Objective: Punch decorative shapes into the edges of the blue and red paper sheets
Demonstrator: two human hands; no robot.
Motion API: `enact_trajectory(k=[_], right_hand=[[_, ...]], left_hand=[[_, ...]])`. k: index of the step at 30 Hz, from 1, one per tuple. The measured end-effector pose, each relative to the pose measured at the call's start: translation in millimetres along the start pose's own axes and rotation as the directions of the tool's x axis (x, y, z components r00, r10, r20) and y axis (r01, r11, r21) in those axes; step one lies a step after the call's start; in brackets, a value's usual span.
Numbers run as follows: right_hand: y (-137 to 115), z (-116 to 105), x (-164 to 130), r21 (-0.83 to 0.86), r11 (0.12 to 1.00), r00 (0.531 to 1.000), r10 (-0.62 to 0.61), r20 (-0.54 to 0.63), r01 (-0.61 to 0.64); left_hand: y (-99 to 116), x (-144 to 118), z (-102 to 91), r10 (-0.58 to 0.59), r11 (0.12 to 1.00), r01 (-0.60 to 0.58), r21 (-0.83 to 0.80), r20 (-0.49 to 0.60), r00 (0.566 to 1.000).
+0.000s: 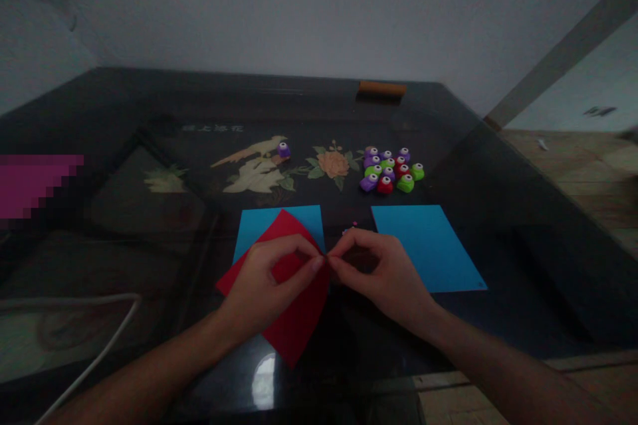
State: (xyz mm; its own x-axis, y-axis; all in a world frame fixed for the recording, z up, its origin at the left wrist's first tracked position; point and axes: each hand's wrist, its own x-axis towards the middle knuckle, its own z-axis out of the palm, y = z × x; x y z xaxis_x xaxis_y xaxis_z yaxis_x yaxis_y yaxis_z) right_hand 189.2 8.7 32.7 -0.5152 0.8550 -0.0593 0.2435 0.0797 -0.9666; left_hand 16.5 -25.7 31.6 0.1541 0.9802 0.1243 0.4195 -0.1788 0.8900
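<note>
Far to the left of the fingers a white cable [94, 358] curves across the dark glass table [523, 212]. The left hand [266, 282] lies on a red sheet of paper [299, 325], its thumb and forefinger pressed together on the sheet's right corner, so the fingers are clamped on the paper. A blue sheet [259, 226] lies flat beneath the red one, showing just beyond the left knuckles. The right hand [383, 275] meets the left at that same corner, fingertips pinched shut against it; whether they grip the red paper itself or something tiny there I cannot tell. A few small bits [353, 226] sit just past the right fingertips. To the right of that hand lies a second blue sheet [428, 246], flat and untouched. Well beyond the fingers sits a cluster of small punches [391, 171], purple, green and red, with a lone purple punch [284, 150] apart to their left. Judging by this, the work on the red sheet looks barely started, both blue sheets remaining
</note>
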Motion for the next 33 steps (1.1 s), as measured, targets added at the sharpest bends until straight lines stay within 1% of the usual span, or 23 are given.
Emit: enact_trajectory(k=[6, 11, 15, 19, 25, 26, 27, 29, 31, 33], right_hand=[[-2, -8, 3, 0.115, 0.991, 0.998, 0.066, 0.025, -0.068], [0, -12, 8, 0.209, 0.970, 0.991, 0.116, 0.063, -0.126], [3, -13, 10, 0.217, 0.966, 0.990, 0.127, 0.067, -0.139], [5, -13, 11, 0.213, 0.970, 0.993, 0.109, 0.052, -0.118], [9, -20, 15, 0.256, 0.963, 0.996, 0.090, 0.000, -0.087], [10, -22, 16, 0.277, 0.958, 0.996, 0.086, -0.015, -0.078], [10, -24, 17, 0.302, 0.951, 0.996, 0.080, -0.036, -0.065], [12, -27, 20, 0.359, 0.932, 0.994, 0.070, -0.078, -0.038], [13, -29, 24, 0.431, 0.903, 0.991, 0.070, -0.118, -0.012], [14, -30, 27, 0.507, 0.862, 0.983, 0.077, -0.169, 0.020]], left_hand=[[-2, 1, -1.5, -0.047, 0.998, 0.046, -0.042, -0.016, 0.999], [-4, 2, -2.8, -0.048, 0.998, 0.047, -0.029, -0.022, 0.999], [-5, 2, -3.7, -0.018, 1.000, 0.018, -0.002, -0.028, 0.999], [-8, 3, -6.0, 0.029, 0.999, -0.027, 0.039, -0.050, 0.998], [-8, 8, -12.2, 0.110, 0.982, -0.082, 0.172, -0.156, 0.982], [-6, 8, -11.6, 0.122, 0.979, -0.095, 0.180, -0.145, 0.982], [-3, 8, -10.0, 0.136, 0.976, -0.114, 0.187, -0.107, 0.985], [4, 5, -3.3, 0.178, 0.962, -0.179, 0.208, 0.027, 0.984], [12, 2, 7.4, 0.200, 0.942, -0.241, 0.235, 0.187, 0.962], [19, -1, 20.1, 0.166, 0.933, -0.249, 0.261, 0.304, 0.938]])
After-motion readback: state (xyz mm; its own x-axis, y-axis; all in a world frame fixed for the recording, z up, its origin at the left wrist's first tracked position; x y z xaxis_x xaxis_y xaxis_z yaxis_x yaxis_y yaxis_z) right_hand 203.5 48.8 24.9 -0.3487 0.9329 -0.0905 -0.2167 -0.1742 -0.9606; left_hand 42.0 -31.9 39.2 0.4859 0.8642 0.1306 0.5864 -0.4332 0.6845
